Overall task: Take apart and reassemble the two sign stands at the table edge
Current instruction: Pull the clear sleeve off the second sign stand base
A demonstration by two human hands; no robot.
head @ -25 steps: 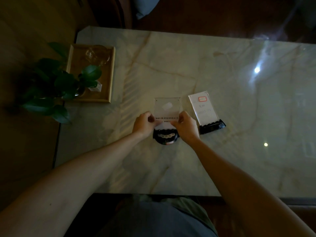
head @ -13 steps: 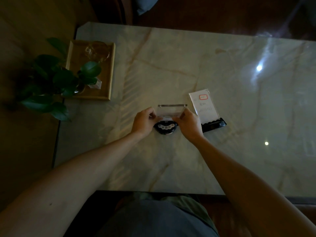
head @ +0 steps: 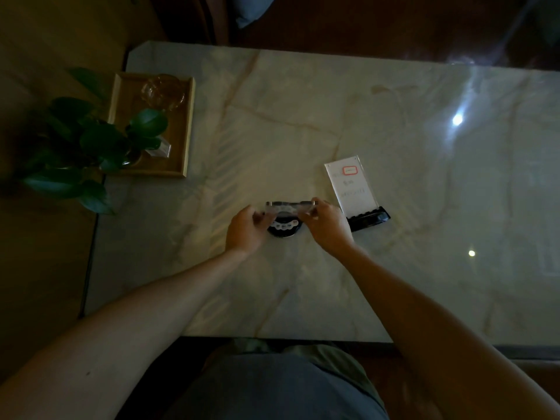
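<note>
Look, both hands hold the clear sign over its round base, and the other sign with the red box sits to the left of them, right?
Not quite. The other sign with the red box sits to the right of the hands, as the head view shows. The left hand and right hand do hold the clear sign over its round base.

1. A pale marble bench (head: pixel 303 116) with tan veins reflects two bright light spots on its right side.
2. A wooden tray (head: pixel 186 128) sits at the bench's far left corner.
3. A clear glass dish (head: pixel 162 92) rests in the tray's far end.
4. A leafy green plant (head: pixel 88 147) overlaps the tray's near left part.
</note>
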